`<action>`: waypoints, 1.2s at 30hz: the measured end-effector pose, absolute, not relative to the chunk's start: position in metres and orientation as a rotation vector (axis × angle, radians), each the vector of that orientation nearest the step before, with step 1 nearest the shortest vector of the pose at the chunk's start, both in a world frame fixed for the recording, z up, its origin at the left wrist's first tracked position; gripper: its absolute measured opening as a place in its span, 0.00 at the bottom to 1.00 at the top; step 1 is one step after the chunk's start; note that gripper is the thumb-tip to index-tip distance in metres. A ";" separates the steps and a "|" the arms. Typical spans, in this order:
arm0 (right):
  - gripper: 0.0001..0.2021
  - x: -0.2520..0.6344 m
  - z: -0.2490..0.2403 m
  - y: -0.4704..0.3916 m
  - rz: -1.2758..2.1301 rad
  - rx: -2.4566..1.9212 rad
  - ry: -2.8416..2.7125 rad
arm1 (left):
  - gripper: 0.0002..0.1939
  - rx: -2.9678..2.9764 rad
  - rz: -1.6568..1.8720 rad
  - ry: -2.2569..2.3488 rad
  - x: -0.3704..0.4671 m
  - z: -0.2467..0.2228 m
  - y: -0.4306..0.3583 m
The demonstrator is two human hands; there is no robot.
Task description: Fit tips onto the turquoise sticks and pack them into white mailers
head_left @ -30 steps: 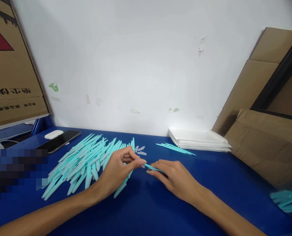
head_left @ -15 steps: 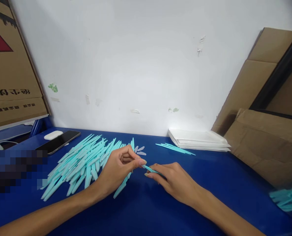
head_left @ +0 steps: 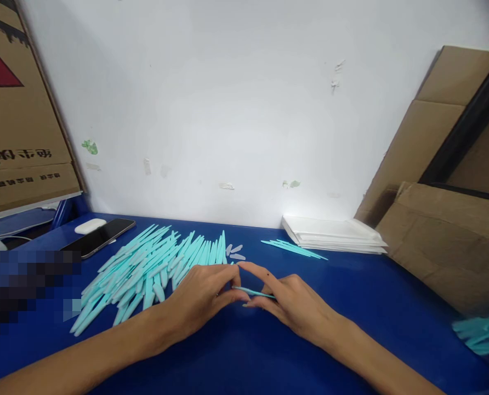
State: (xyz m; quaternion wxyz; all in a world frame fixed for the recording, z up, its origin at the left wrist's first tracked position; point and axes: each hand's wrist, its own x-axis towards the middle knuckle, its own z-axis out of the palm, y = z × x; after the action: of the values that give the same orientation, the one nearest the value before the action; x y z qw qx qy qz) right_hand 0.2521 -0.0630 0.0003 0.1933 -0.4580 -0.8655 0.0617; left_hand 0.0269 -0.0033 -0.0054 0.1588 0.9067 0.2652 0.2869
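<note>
A thin turquoise eyebrow razor [head_left: 255, 292] is held between my two hands above the blue table. My left hand [head_left: 211, 291] pinches its left end between thumb and fingers. My right hand [head_left: 296, 299] grips the other end, and its index finger reaches over to meet my left fingertips. The fingers partly cover the razor's ends. Just beyond my left hand spreads a large pile of similar turquoise razors [head_left: 141, 271], many with pale translucent covers. Several loose clear covers [head_left: 237, 256] lie behind my fingertips.
Several thin turquoise razors [head_left: 296, 249] lie by a stack of white sheets or trays [head_left: 335, 235] at the back. A phone [head_left: 107, 238] and a white case [head_left: 90, 225] are at left. Cardboard [head_left: 445, 247] stands at right, near more turquoise pieces [head_left: 485, 332].
My left hand has come down a little, and its fingers now bend over the razor's end. My right index finger has lifted and stretched toward the left fingertips. The razor lies flatter.
</note>
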 end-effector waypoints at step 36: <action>0.25 0.306 0.004 -0.029 -0.380 -1.720 -2.134 | 0.12 3.462 0.823 1.181 0.013 0.015 0.013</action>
State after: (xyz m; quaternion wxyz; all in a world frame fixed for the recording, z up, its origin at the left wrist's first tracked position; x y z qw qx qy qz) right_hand 0.3055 -0.0295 0.0038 0.1862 -0.6106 -0.7578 -0.1349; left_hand 0.0133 0.0128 0.0150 -0.2993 0.8811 0.3004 0.2093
